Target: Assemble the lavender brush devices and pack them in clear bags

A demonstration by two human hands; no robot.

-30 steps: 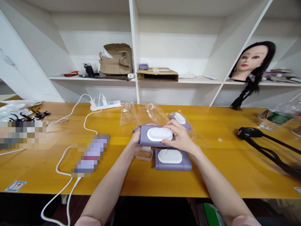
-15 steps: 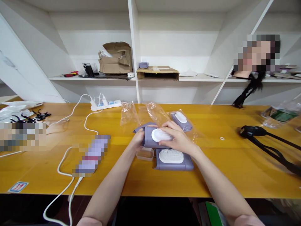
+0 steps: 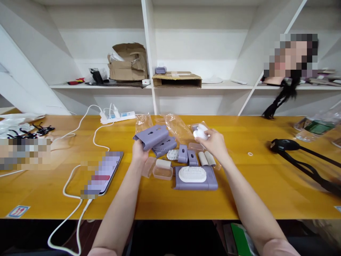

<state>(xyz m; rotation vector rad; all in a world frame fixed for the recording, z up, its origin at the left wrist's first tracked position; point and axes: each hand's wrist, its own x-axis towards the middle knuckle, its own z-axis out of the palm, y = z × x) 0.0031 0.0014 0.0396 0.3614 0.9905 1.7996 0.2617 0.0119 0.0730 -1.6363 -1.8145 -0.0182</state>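
hands [image 3: 140,153] [image 3: 215,144] well apart, holding purple shell [image 3: 152,137], white piece [image 3: 199,134], inside table edge [image 3: 165,216]

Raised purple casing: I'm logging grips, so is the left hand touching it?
Touching: the head view shows the left hand gripping the raised purple casing from below.

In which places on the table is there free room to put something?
The largest bare patch of table lies between the right forearm and the black strapped item, holding only a small ring. A narrower one separates phone and left forearm. Crowded: between left hand and right hand, with purple casings and clear containers.
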